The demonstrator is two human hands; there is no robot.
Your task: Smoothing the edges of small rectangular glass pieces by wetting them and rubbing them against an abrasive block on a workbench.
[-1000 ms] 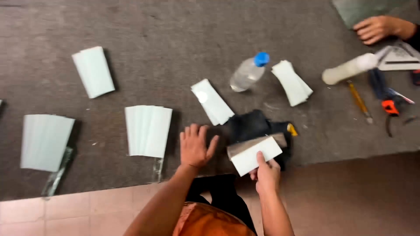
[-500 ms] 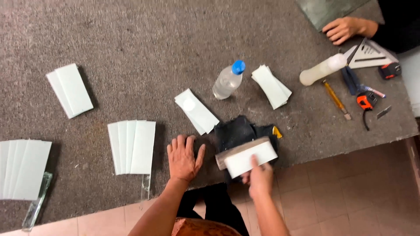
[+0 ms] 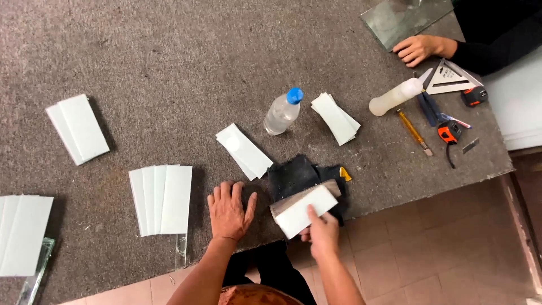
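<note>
Few packages here. Clear plastic bottle [image 3: 280, 112] with blue cap lies tilted on the grey counter [image 3: 169, 51], mid-right, between two stacks of white strips; any label on it is too faint to tell. Cream squeeze bottle [image 3: 395, 97] with white tip lies on its side further right, near the far edge, beside a yellow-handled tool; no label visible. Small black-and-orange tape measure case [image 3: 473, 96] at right edge carries a small pale sticker, too small to make out. Grey triangular square [image 3: 449, 79] beside it shows printed markings, a dark patch near its middle. No signs, no screens.
</note>
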